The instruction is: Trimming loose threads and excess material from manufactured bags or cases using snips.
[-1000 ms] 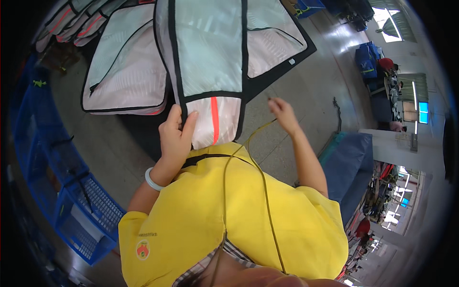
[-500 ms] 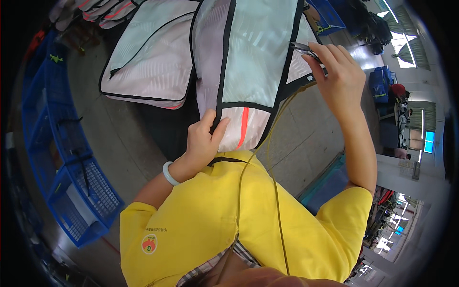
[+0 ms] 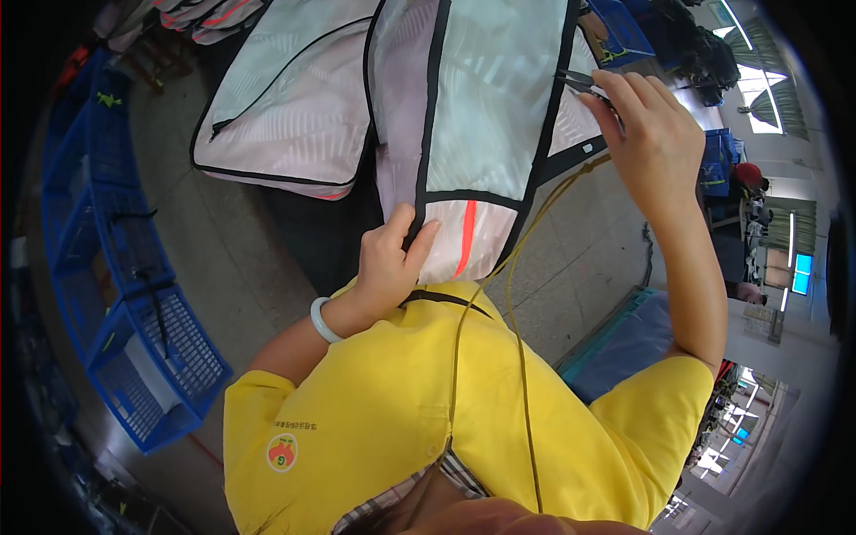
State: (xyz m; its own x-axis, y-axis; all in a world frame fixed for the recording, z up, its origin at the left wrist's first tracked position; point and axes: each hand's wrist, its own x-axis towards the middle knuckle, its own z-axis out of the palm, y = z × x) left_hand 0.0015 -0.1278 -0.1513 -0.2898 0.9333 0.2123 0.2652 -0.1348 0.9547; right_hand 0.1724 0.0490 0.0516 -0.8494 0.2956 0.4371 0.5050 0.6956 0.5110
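Note:
A fabric bag piece [image 3: 489, 98] in pale green and pink, with black binding and an orange-red stripe, lies in front of me. At its near left corner my left hand [image 3: 390, 254] grips the black-bound edge between thumb and fingers. My right hand [image 3: 651, 129] is closed round small metal thread snips [image 3: 584, 83], whose pointed tips are at the right-hand black binding. Whether the tips hold a thread is too small to tell. A yellow-brown cord [image 3: 535, 209] runs down from below my right hand along my chest.
To the left lies another pink and green fabric piece [image 3: 294, 134] with a black zip. More striped pieces [image 3: 209, 18] are piled at the far left. Blue plastic crates [image 3: 183, 352] line the left side; another blue crate [image 3: 620, 36] stands far right. A blue-covered surface [image 3: 624, 348] is at lower right.
My right hand has shifted slightly right with the snips, their tips still by the binding. The fabric and my left hand appear a little further right in view. Both grips are unchanged.

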